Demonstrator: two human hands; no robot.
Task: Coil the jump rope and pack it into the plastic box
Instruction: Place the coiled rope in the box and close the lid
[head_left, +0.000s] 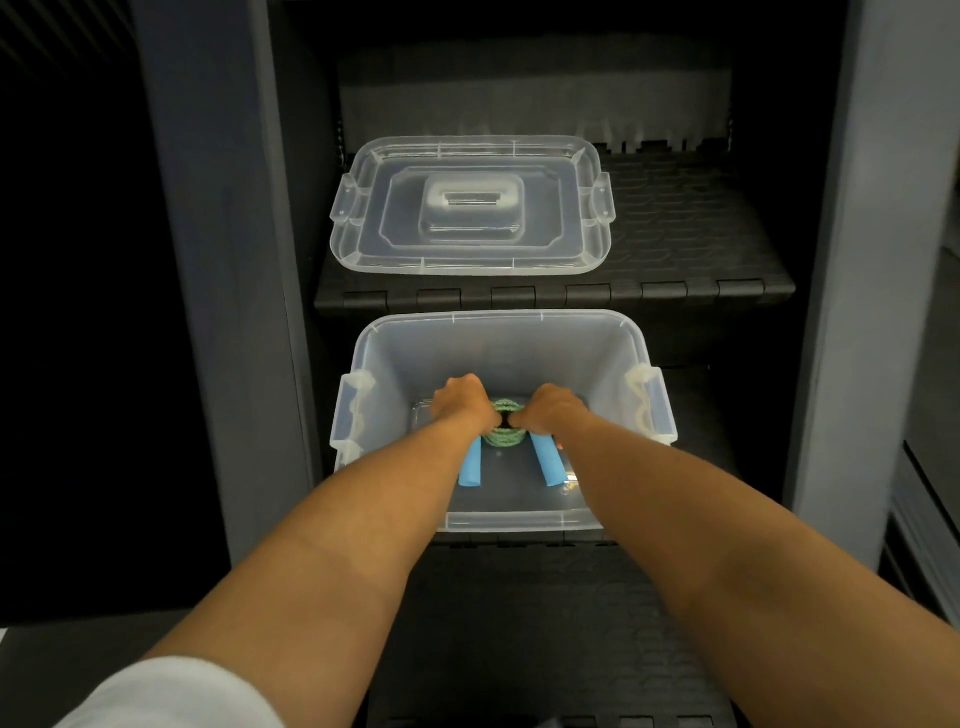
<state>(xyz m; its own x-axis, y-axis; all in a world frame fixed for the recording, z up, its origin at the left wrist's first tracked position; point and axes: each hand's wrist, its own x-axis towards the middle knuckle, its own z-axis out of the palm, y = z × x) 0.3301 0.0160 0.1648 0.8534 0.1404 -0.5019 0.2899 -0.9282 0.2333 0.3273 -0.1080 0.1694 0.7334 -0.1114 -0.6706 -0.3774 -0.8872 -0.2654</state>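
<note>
The clear plastic box (644, 364) stands open on the dark mat in front of me. Both my hands reach down inside it. My left hand (460, 402) and my right hand (553, 408) are closed on either side of the coiled green jump rope (503, 439), which sits low in the box near its floor. The rope's two blue foam handles (470, 467) (548, 462) point back toward me below my wrists. My hands hide most of the coil.
The box's clear lid (472, 205), with a moulded handle in its middle, lies flat on the dark mat behind the box. Grey upright panels (208, 260) (872, 260) flank the mat on the left and right. More black mat (571, 623) lies before the box.
</note>
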